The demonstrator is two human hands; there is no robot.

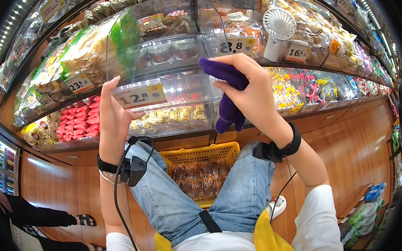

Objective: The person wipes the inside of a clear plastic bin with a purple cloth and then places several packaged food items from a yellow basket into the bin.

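My left hand (112, 112) grips the left side of a clear plastic display bin (185, 88), its thumb at the lower front edge. A price card (140, 96) sits on the front of that bin. In my right hand (255, 84) is a bunched purple cloth (230, 106), which hangs down at the bin's right end. Whether the cloth touches the plastic, I cannot tell. Lidded jars (162, 53) show through the clear walls; whether they stand inside the bin or behind it is unclear.
Between my knees stands a yellow plastic basket (202, 149) with packaged food (202, 179). A white handheld fan (279, 24) stands on the shelf at right. Red packets (81, 119) fill a lower bin at left. Another person's legs (44, 211) are at the lower left.
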